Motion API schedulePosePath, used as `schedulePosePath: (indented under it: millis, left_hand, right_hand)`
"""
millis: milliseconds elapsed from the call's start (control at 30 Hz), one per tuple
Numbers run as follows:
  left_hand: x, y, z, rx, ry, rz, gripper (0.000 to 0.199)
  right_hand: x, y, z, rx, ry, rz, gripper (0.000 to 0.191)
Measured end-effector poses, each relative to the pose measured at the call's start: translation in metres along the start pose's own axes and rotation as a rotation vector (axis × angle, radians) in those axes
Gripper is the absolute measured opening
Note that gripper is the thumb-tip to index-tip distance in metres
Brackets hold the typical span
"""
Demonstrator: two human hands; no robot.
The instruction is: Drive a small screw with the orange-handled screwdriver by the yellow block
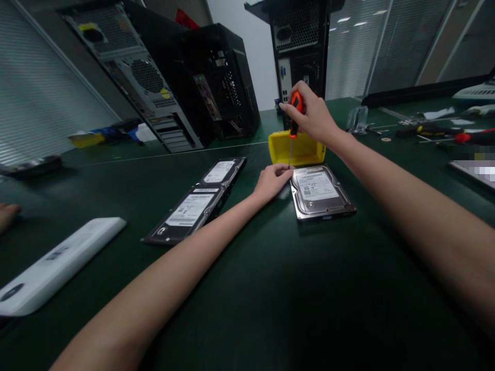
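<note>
A silver hard drive [317, 190] with a white label lies flat on the green table. At its far left corner, my left hand [271, 181] is closed, with the fingertips against the drive's edge. My right hand [311, 113] grips the orange and black handle of a screwdriver [296, 105] from above. The shaft points almost straight down, and its tip meets that same corner beside my left fingertips. Whether a screw sits under the tip cannot be made out. Just behind the drive stands an open yellow plastic case [278, 149].
Two more hard drives [189, 208] [219, 171] lie left of my left forearm. Computer cases [154, 77] [301, 56] stand at the back. A white device [62, 260] and another person's hand [7, 214] are at far left. Tools [429, 130] lie at right.
</note>
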State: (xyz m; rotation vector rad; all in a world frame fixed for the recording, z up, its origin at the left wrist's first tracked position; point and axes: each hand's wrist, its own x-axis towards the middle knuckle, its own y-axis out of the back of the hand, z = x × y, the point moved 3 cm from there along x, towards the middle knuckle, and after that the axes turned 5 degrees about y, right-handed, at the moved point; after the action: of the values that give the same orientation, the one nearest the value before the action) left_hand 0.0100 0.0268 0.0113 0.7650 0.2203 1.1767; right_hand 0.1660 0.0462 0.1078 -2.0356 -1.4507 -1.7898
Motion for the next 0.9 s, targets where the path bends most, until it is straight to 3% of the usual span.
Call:
schedulePosePath:
  millis: [267,900]
  left_hand:
    - [0.0003,0.0005,-0.0005,-0.002,0.007,-0.004,0.033]
    - [0.0015,-0.001,-0.0019,-0.011,0.016,-0.007,0.033]
  right_hand:
    - [-0.0028,0.0014,-0.0091,0.065,0.06,-0.002,0.037]
    - [-0.0025,0.0015,-0.0093,0.028,0.052,-0.01,0.038]
